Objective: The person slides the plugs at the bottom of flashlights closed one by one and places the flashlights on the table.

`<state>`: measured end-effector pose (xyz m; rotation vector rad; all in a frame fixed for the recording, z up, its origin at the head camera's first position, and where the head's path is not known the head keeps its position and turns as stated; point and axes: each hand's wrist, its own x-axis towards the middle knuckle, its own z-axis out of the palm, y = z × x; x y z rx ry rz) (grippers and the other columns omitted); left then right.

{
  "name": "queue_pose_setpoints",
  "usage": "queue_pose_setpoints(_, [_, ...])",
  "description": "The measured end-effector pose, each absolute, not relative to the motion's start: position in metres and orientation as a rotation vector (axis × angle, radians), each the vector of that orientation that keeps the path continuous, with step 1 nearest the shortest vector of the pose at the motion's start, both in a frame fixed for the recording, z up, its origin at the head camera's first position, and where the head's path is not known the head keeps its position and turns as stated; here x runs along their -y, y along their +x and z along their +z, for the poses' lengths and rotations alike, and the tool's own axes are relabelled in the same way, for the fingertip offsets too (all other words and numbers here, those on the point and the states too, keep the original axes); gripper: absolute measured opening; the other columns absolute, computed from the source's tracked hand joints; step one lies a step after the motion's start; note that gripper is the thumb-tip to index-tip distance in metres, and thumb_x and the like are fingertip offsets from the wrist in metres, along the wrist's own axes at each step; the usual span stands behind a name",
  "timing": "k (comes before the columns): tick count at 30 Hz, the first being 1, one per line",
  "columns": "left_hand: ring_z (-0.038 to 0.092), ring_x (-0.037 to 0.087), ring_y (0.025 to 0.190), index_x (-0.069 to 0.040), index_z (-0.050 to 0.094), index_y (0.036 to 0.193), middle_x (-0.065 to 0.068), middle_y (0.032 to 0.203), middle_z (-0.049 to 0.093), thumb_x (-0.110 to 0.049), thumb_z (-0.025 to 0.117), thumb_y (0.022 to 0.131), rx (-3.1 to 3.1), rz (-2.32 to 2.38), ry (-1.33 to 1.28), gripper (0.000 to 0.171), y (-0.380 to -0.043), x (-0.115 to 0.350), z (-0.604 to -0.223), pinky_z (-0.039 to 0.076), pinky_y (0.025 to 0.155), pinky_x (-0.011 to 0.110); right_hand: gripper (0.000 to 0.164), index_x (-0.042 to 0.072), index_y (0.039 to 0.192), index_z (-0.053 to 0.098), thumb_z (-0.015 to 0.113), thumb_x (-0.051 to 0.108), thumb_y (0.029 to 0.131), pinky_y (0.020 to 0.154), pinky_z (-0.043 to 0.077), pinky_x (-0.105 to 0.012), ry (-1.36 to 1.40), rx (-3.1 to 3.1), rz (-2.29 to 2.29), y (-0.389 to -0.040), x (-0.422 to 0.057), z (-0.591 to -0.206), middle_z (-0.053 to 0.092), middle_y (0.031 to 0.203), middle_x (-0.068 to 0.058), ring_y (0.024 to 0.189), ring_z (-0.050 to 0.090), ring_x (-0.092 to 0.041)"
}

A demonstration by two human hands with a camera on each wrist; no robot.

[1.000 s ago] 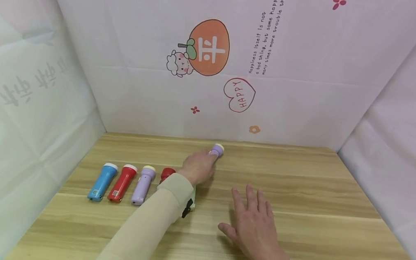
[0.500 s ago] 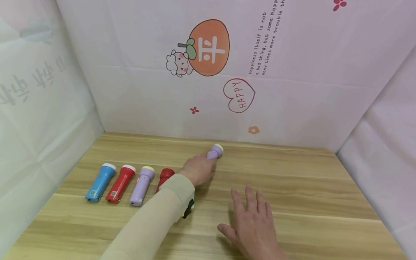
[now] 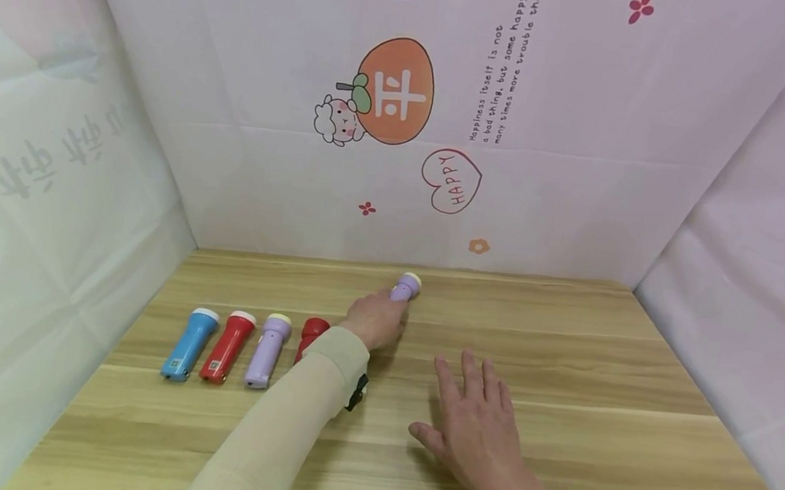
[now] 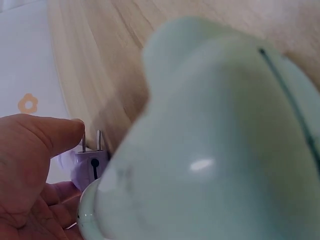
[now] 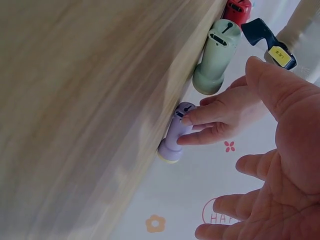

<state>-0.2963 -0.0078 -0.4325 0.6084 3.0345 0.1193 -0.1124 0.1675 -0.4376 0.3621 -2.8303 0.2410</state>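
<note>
My left hand (image 3: 377, 320) reaches to the back of the table and holds a purple flashlight (image 3: 406, 287), its cream-rimmed head pointing away. In the left wrist view, the thumb is right at two metal plug prongs (image 4: 99, 140) standing out of the purple flashlight's tail. Other fingers lie along its side. A mint green flashlight (image 4: 215, 150) fills much of that view and is mostly hidden under the left wrist in the head view. My right hand (image 3: 481, 436), palm down with fingers spread, holds nothing over the table's near middle.
On the left, a blue flashlight (image 3: 191, 344), a red one with a white rim (image 3: 228, 347) and another purple flashlight (image 3: 267, 352) lie side by side. An all-red flashlight (image 3: 313, 333) is partly behind the left sleeve (image 3: 285, 430). White printed cloth (image 3: 556, 213) walls three sides.
The left hand and its purple flashlight have barely moved, a touch toward me. The left sleeve now covers more of the mint green flashlight. The right hand stays in place.
</note>
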Motion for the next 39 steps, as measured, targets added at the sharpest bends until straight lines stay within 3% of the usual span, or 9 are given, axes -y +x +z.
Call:
queue_pose_setpoints(11, [0.07, 0.03, 0.099, -0.016, 0.07, 0.122, 0.013, 0.115, 0.072, -0.029, 0.06, 0.105, -3.026, 0.134, 0.556, 0.024, -0.293, 0.0053, -0.4285, 0.059, 0.08, 0.045, 0.097, 0.012, 0.155, 0.047, 0.079, 0.064, 0.081, 0.109, 0.039, -0.072, 0.369, 2.834, 0.232, -0.1103, -0.1678, -0.4366, 0.04, 0.158, -0.032, 0.144, 0.038, -0.057])
queue_pose_setpoints(21, [0.072, 0.03, 0.092, -0.01, 0.071, 0.119, 0.013, 0.111, 0.075, -0.032, 0.051, 0.11, -3.031, 0.155, 0.513, 0.031, -0.2972, 0.0016, -0.4289, 0.059, 0.075, 0.044, 0.096, 0.012, 0.155, 0.047, 0.079, 0.065, 0.081, 0.11, 0.039, -0.073, 0.362, 2.838, 0.237, -0.1108, -0.1688, -0.4382, 0.039, 0.158, -0.033, 0.144, 0.038, -0.058])
queue_pose_setpoints(28, [0.067, 0.026, 0.079, -0.009, 0.073, 0.113, 0.013, 0.1, 0.074, -0.03, 0.056, 0.108, -3.015, 0.152, 0.516, 0.027, -0.2996, 0.0003, -0.4305, 0.058, 0.07, 0.042, 0.096, 0.011, 0.155, 0.048, 0.079, 0.064, 0.081, 0.108, 0.04, -0.073, 0.376, 2.824, 0.221, -0.11, -0.1681, -0.4358, 0.041, 0.157, -0.033, 0.143, 0.04, -0.058])
queue_pose_setpoints(34, [0.069, 0.025, 0.082, -0.019, 0.073, 0.107, 0.011, 0.105, 0.075, -0.028, 0.064, 0.102, -3.007, 0.102, 0.547, 0.014, -0.3012, 0.0, -0.4317, 0.058, 0.068, 0.042, 0.097, 0.011, 0.155, 0.048, 0.079, 0.065, 0.081, 0.108, 0.041, -0.073, 0.381, 2.827, 0.197, -0.1095, -0.1675, -0.4341, 0.041, 0.157, -0.033, 0.142, 0.041, -0.058])
queue_pose_setpoints(39, [0.07, 0.027, 0.085, -0.022, 0.073, 0.114, 0.011, 0.106, 0.074, -0.033, 0.061, 0.103, -2.994, 0.047, 0.542, 0.019, -0.2995, -0.0011, -0.4297, 0.058, 0.067, 0.042, 0.097, 0.011, 0.155, 0.047, 0.079, 0.065, 0.081, 0.108, 0.04, -0.073, 0.378, 2.835, 0.213, -0.1089, -0.1672, -0.4335, 0.04, 0.158, -0.033, 0.143, 0.039, -0.058])
